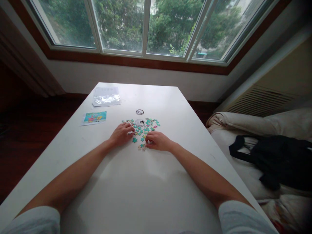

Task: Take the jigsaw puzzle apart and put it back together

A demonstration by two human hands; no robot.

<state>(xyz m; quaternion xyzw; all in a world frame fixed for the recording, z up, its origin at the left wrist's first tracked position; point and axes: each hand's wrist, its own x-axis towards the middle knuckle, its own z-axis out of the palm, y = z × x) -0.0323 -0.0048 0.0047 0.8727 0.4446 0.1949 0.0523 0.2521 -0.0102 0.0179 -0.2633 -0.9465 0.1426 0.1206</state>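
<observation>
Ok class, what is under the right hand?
Puzzle pieces show beside the right hand, on the table. Anything directly beneath the hand is covered, so it cannot be seen.

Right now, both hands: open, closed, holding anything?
Left hand: partly curled at the puzzle pieces; can't tell if holding one.
Right hand: curled at the pieces; hold can't be told.
</observation>
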